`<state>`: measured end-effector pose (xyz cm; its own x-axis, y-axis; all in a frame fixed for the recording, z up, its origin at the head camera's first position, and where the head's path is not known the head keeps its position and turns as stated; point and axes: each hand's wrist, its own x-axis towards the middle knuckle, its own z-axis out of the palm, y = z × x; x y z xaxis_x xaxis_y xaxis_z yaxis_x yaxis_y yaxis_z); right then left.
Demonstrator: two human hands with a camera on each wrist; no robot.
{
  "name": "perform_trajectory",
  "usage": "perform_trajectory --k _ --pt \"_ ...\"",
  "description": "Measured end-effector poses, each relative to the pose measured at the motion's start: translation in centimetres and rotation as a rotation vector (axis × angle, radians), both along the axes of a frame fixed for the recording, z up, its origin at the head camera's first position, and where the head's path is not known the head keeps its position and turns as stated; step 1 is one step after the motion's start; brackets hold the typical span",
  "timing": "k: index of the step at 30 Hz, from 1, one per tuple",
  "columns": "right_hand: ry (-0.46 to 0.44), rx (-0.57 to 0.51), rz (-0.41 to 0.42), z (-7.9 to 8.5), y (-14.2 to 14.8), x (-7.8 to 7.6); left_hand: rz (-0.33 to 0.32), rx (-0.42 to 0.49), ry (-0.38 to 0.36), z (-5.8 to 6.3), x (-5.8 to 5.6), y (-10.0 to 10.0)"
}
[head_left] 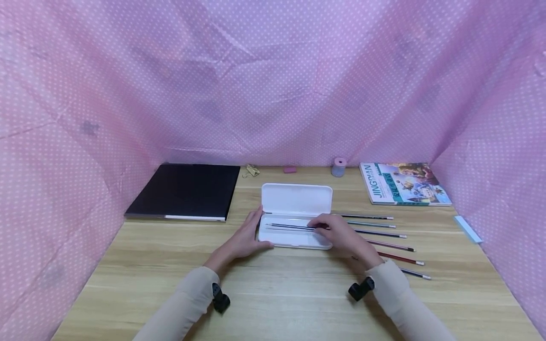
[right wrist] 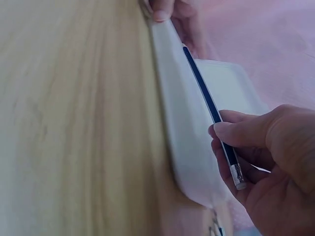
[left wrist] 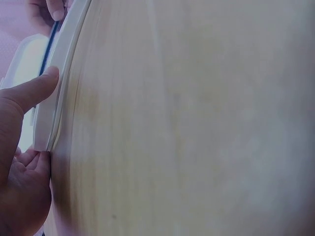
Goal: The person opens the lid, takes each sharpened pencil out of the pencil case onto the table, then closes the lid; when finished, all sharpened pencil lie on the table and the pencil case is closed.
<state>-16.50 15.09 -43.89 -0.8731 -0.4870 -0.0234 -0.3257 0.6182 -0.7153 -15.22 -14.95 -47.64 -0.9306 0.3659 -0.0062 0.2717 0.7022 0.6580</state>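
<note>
The white pencil case lies open at the middle of the desk, lid tipped back. The right hand pinches a dark pencil between thumb and fingers, low over the case's tray. The left hand braces the case's left end, thumb on the rim. Judgement: keep the pencil level and parallel to the case's long side, holding the case steady. 6 more pencils lie just right of the case.
</note>
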Motion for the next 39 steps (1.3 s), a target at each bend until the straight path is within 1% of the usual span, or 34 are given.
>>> perform_trajectory --k 3,8,15,18,24,31,34,39 --pt "0.002 -0.019 -0.036 0.7 0.9 0.6 -0.001 0.004 0.012 0.0 0.0 0.0" --pt "0.068 -0.022 -0.047 1.3 3.1 1.4 -0.001 0.001 0.020 -0.1 0.0 0.0" --pt "0.125 0.011 -0.093 1.1 7.1 3.0 0.002 -0.001 0.009 0.1 0.1 0.0" --pt "0.134 0.030 -0.131 1.0 8.8 4.0 0.000 0.000 0.012 0.2 0.1 0.1" --pt "0.194 0.057 -0.191 0.9 11.9 6.5 -0.002 0.004 0.017 0.2 0.1 0.0" --pt "0.233 0.036 -0.238 0.2 14.7 9.6 -0.005 0.013 0.020 0.0 0.2 0.0" --pt "0.253 0.027 -0.241 -0.2 15.7 10.6 -0.009 0.015 0.022 0.0 0.2 0.0" --pt "0.291 0.031 -0.223 -1.0 17.1 12.2 -0.011 0.017 0.029 -0.1 0.1 0.0"
